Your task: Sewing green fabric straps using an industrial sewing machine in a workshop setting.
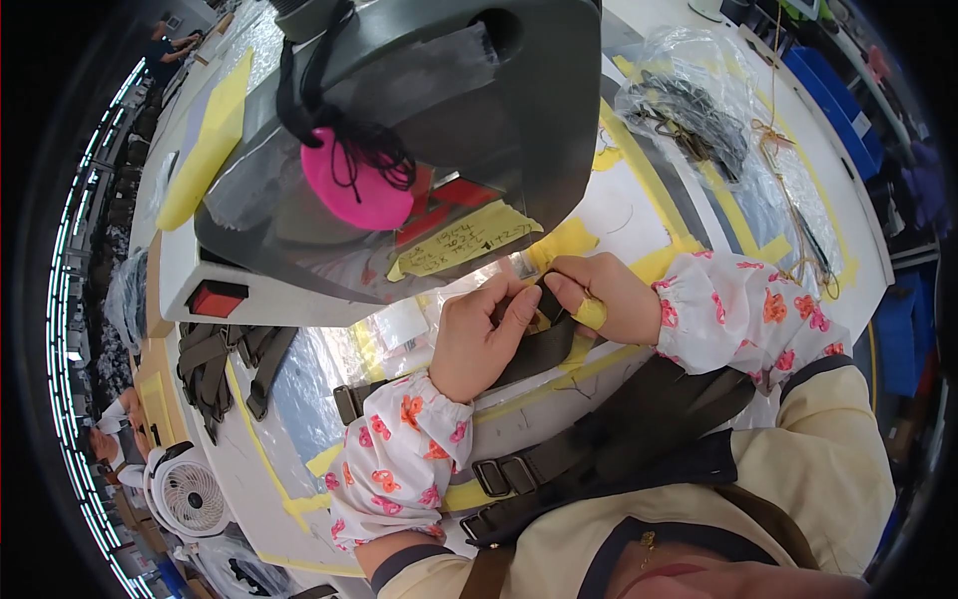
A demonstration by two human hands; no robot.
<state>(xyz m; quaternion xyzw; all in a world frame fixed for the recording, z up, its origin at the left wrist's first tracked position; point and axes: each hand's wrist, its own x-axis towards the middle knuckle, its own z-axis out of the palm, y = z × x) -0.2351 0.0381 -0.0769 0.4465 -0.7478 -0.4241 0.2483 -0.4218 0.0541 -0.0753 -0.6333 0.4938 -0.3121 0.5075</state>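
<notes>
My two hands are close together in the middle of the frame, below a big grey machine [544,120]. The dark strap [539,364] is right there with them. My left hand [474,334] is curled small, and its thumb and fingers pinch the strap near its top edge. My right hand [619,299] is closed too, and its thumb and bent finger pinch the strap just beside my left fingertips. A bit of yellow tape [591,314] is stuck on my right hand. The strap bends into a loop under my hands and runs down to the left, where a buckle [349,403] sits near my left sleeve [404,459].

More wide, dark straps [639,429] with metal buckles lie below my hands, close to my body. A heap of straps [215,369] lies on the table [269,479] at the left. A pink round thing [349,190] hangs with black cords in front of the machine. At the upper right there is a clear bag [689,110] with dark cords in it, and a blue bin [833,110] is past it. A white fan [190,489] is at the lower left.
</notes>
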